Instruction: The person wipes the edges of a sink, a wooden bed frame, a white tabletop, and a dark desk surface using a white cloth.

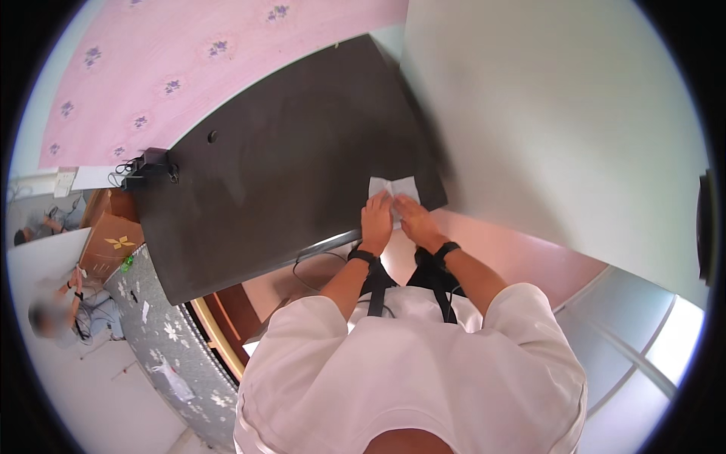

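Note:
A white sheet of tissue or thin paper lies at the near right corner of a dark brown tabletop, with a crease down its middle. My left hand rests on its left part and my right hand on its right part, the fingertips of the two close together. Both hands are blurred slightly, and whether the fingers pinch the sheet is hard to see. Each wrist wears a black band. The sheet's near part shows between the hands.
Black adapters with cables stand at the table's far left corner. A pale wall or panel rises along the right. At left are a cardboard box, a grey floral-covered surface with a plastic bag, and another person.

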`<state>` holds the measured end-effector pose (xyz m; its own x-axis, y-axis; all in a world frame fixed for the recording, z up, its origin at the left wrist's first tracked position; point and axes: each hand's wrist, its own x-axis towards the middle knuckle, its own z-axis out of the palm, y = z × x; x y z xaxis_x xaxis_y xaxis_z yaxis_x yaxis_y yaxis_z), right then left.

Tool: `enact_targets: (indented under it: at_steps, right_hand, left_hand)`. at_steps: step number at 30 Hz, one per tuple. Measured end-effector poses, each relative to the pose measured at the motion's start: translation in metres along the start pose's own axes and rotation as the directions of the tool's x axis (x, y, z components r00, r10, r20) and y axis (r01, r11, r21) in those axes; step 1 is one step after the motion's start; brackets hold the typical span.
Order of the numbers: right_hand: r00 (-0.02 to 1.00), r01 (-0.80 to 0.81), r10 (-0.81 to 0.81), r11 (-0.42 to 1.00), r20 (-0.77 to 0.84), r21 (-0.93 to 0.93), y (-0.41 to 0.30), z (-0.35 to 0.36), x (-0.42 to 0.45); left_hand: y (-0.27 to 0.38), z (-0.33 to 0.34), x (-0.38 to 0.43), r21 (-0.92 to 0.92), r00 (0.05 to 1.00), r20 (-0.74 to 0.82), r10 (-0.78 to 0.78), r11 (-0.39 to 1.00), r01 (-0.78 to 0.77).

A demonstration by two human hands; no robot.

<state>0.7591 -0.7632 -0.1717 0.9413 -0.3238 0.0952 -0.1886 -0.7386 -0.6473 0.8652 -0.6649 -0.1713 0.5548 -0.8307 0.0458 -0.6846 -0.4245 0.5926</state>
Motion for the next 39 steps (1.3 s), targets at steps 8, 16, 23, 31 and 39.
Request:
enact_targets:
  at_steps: [8, 16, 23, 31, 39]
  right_hand:
    - [0.998, 0.064, -0.065, 0.998, 0.020, 0.018, 0.020, -0.029, 0.030]
    - [0.867, 0.403, -0.317, 0.900, -0.384, 0.165, -0.044, -0.165, -0.002]
    - [0.772, 0.479, -0.422, 0.878, -0.476, -0.002, -0.098, -0.284, -0.048]
    - [0.111, 0.304, -0.704, 0.696, -0.702, -0.650, -0.120, -0.363, -0.045]
    - [0.189, 0.401, -0.453, 0.845, -0.871, -0.352, -0.078, -0.289, -0.008]
  left_hand:
    - [0.015, -0.012, 0.030, 0.002, 0.999, -0.047, 0.000, 1.000, 0.000]
    - [0.130, -0.090, 0.031, -0.282, 0.908, -0.327, 0.260, 0.891, -0.357]
    - [0.249, -0.161, 0.032, -0.059, 0.680, -0.437, 0.588, 0.736, -0.675]
    - [0.331, -0.217, 0.063, 0.298, 0.064, -0.721, 0.690, 0.392, -0.870]
    - [0.313, -0.137, 0.077, 0.188, 0.226, -0.750, 0.622, 0.528, -0.829]
